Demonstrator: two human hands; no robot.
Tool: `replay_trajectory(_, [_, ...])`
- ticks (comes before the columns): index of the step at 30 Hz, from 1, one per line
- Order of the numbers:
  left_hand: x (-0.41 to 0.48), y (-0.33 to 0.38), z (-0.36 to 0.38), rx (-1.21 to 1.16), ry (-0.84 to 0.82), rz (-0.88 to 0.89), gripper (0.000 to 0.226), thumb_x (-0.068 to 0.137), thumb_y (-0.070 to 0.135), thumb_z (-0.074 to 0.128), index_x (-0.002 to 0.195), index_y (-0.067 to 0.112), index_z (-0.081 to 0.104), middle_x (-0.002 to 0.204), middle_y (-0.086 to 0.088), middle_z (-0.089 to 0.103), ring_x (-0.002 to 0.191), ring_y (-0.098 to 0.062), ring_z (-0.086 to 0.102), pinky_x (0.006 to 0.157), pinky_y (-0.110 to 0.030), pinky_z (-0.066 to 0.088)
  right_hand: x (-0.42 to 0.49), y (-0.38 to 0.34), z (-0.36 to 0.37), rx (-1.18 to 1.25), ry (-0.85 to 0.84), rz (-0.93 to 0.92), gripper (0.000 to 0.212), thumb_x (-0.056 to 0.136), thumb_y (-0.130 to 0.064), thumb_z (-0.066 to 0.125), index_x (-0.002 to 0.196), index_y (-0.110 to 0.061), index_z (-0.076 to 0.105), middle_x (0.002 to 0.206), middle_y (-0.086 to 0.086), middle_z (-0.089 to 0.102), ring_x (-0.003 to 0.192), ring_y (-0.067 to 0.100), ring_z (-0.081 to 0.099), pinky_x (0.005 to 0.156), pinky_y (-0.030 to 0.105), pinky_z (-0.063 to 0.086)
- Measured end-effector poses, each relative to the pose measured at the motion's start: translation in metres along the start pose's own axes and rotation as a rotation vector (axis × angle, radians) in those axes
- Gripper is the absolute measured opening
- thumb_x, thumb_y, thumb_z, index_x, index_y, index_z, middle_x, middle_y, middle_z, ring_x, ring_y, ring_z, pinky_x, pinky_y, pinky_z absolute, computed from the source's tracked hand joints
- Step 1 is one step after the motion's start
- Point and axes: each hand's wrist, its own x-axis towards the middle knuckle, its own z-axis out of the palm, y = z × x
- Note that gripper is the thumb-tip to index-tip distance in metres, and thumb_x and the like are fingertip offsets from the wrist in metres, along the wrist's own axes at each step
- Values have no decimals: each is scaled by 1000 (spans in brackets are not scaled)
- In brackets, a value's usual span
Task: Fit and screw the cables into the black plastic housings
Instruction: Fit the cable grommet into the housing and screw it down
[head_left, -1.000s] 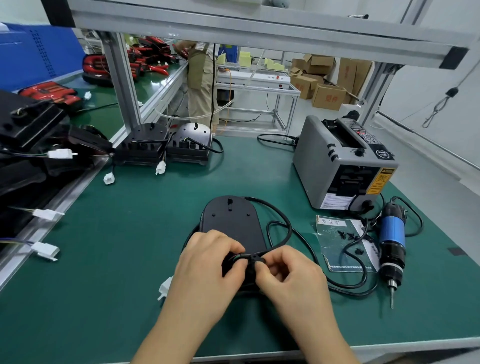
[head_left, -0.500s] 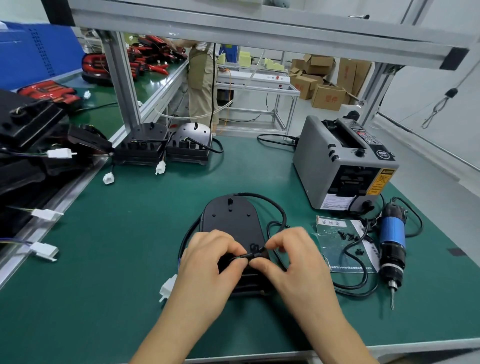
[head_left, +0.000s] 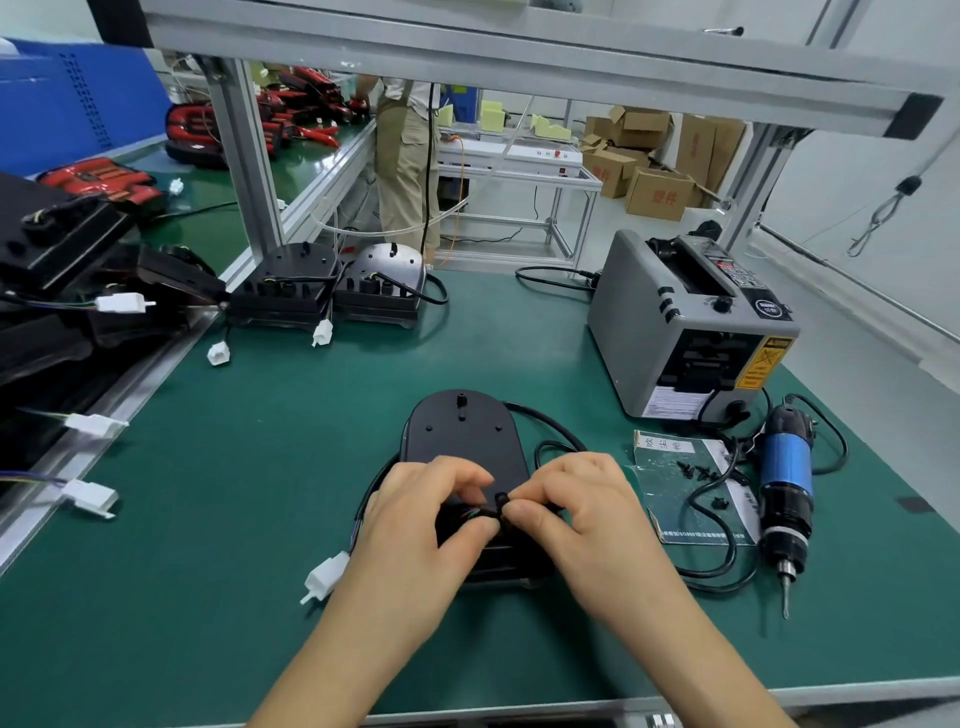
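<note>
Both hands have crept up the black housing at six o'clock on the green worktop; left hand and right hand pinch the cable grommet. At three o'clock, screws on a bag.

Factory assembly line: green-matted workbench, aluminium frame, electric screwdriver, tape dispenser, stacked cardboard boxes.

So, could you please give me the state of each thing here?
black housing: lying flat on the mat, under both hands.
cable: pinched by both hands.
left hand: pinching the cable.
right hand: pinching the cable.
screwdriver: lying on the mat, untouched.
white connector: unplugged, loose on the mat.
</note>
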Motion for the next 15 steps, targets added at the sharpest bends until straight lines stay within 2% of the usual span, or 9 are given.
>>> replay_trajectory(2, [-2,1,3,-7,7,4,32,74,30,74,96,46,58,97,25,53,104,0,50,90,-20,38,0,-1,0,33,-36,54,10,84,-32,67,75,-36,68,81,-22,56,101,5,40,98,34,32])
replay_trajectory(4, [-2,2,6,6,41,4,28,72,31,77,92,44,63,94,22,56,103,0,51,89,-21,40,1,-2,0,60,-54,89,14,85,-34,64,72,-39,64,79,-20,57,100,3,38,98,33,31])
replay_trajectory(9, [3,-1,10,74,105,31,13,71,27,78,79,33,69,89,20,54,103,5,39,85,-5,28,0,-3,1,114,-68,108,25,87,-32,63,65,-42,58,75,-26,55,100,-6,34,98,30,28])
replay_trajectory(13, [5,-1,8,36,101,10,21,71,20,80,68,33,64,80,21,59,101,7,41,81,-2,27,2,-2,2,78,-75,112,29,87,-35,61,61,-44,52,76,-26,55,101,-6,32,91,23,22])
replay_trajectory(15, [6,1,8,21,80,-10,17,72,21,78,67,31,65,83,24,61,101,7,41,81,-2,27,3,-2,2,99,-85,118,30,86,-35,61,60,-46,53,76,-31,56,103,-9,32,90,19,22])
